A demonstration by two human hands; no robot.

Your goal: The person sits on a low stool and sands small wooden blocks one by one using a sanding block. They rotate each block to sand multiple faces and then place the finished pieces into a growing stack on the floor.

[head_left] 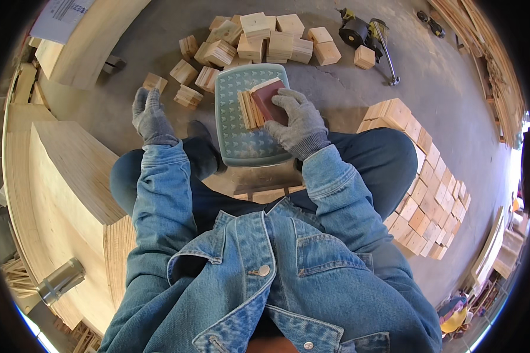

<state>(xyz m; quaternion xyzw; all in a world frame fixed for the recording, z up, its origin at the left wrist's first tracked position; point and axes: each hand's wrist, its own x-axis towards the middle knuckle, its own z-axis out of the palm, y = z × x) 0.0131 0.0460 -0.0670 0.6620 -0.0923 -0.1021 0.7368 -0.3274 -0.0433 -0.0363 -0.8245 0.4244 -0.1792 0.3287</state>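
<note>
Atop the stool (250,147), layered wood (249,110) is flanked rightward by a sanding block (270,101), clasped in the right hand (299,122); left hand (153,119) half-open, empty.

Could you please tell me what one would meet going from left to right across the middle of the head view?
Large pale timber, gloved left hand, blue-green stool, neatly stacked wooden blocks.

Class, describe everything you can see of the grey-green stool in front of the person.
The stool has a rectangular top with rounded corners, a smooth rim and rows of small marks; it looks like moulded plastic. It appears upright and level, its legs hidden. Wooden pieces rest on it, right of centre, where the right hand holds a reddish-brown block.
</note>
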